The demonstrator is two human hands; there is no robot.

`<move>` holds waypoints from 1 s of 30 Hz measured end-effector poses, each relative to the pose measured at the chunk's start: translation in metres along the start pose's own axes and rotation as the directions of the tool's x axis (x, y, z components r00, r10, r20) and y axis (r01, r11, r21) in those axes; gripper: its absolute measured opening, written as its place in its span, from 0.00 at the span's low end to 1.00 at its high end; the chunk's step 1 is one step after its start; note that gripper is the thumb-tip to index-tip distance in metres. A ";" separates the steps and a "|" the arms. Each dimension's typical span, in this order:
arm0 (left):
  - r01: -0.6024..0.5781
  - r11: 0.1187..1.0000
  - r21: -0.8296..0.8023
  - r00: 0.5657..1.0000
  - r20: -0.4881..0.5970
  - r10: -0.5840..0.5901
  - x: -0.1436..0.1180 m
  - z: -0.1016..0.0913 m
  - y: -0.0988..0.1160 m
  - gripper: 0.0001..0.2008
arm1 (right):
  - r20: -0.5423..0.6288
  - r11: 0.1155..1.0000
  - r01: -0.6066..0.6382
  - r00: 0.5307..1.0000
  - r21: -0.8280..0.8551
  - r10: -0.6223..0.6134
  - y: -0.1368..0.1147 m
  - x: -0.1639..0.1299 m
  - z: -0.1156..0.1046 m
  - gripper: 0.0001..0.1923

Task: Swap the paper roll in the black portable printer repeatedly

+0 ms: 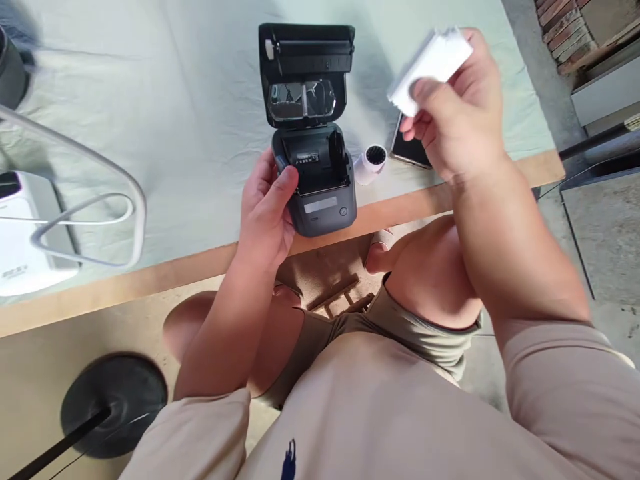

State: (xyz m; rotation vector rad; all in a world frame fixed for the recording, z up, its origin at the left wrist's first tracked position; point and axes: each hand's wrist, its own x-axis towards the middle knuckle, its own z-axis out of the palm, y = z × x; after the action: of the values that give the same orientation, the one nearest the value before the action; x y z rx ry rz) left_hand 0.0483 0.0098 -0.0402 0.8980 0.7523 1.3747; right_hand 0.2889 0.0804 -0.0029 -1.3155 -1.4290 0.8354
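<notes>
A black label printer [324, 217] stands near the table's front edge with its lid [307, 73] swung up and back. Its paper bay shows no roll inside. My left hand [267, 203] grips the printer's left side, thumb on the rim of the bay. Raised to the right, my right hand [455, 110] pinches a flat white piece [433, 67], perhaps paper or a label strip, between thumb and fingers. A small white roll with a dark hollow core [370, 165] stands upright just right of the printer.
A phone [411, 145] lies under my right hand. On the left are a white device [35, 233], a looping grey-white cable or tube [137, 200] and a dark cylindrical object [11, 70]. A pale cloth covers the wooden-edged table [200, 270]. A round black stand base [115, 400] rests on the floor.
</notes>
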 end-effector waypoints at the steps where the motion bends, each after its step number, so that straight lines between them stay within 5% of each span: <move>1: 0.001 1.000 0.004 1.000 -0.002 -0.001 0.000 0.000 0.001 0.11 | 0.025 0.998 0.053 0.998 -0.018 -0.053 0.004 0.003 0.000 0.31; 5: 0.029 1.000 -0.008 0.999 0.014 -0.029 -0.001 -0.001 0.003 0.12 | 0.116 0.886 0.327 0.945 -0.329 -0.306 0.008 0.007 0.001 0.22; 8: 0.034 0.999 -0.027 0.999 0.033 -0.033 -0.001 -0.003 0.004 0.13 | 0.184 0.779 0.307 0.952 -0.548 -0.245 0.015 0.006 0.003 0.23; 10: 0.035 0.999 -0.021 0.999 0.008 -0.035 -0.002 -0.004 0.004 0.13 | 0.199 0.760 0.351 0.936 -0.547 -0.290 0.017 0.001 0.004 0.21; 14: 0.065 0.997 0.047 0.997 -0.037 -0.063 -0.005 -0.003 0.008 0.11 | -0.113 0.739 0.500 0.790 -0.452 -0.603 0.001 -0.026 0.002 0.17; 17: 0.095 0.993 0.075 0.995 -0.038 -0.093 -0.007 -0.001 0.011 0.10 | 0.113 0.736 0.432 0.889 -0.522 -0.443 -0.006 -0.045 0.006 0.17; 20: 0.068 0.996 0.052 0.996 -0.064 -0.064 -0.005 0.001 0.011 0.10 | 0.314 0.694 0.430 0.902 -0.578 -0.297 0.003 -0.051 0.013 0.20; 26: 0.060 0.998 0.034 0.996 -0.073 -0.058 -0.001 0.000 0.008 0.13 | 0.337 0.729 0.370 0.920 -0.575 -0.201 0.006 -0.051 0.015 0.16; 30: 0.033 0.999 0.021 0.997 -0.069 -0.032 -0.002 -0.001 0.007 0.13 | 0.256 0.879 0.344 0.929 -0.330 -0.268 -0.003 -0.055 0.017 0.26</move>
State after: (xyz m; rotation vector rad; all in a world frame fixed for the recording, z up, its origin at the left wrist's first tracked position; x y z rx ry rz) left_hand 0.0435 0.0083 -0.0347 0.8558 0.8330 1.3765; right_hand 0.2680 0.0286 -0.0163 -1.2496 -1.9744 0.5093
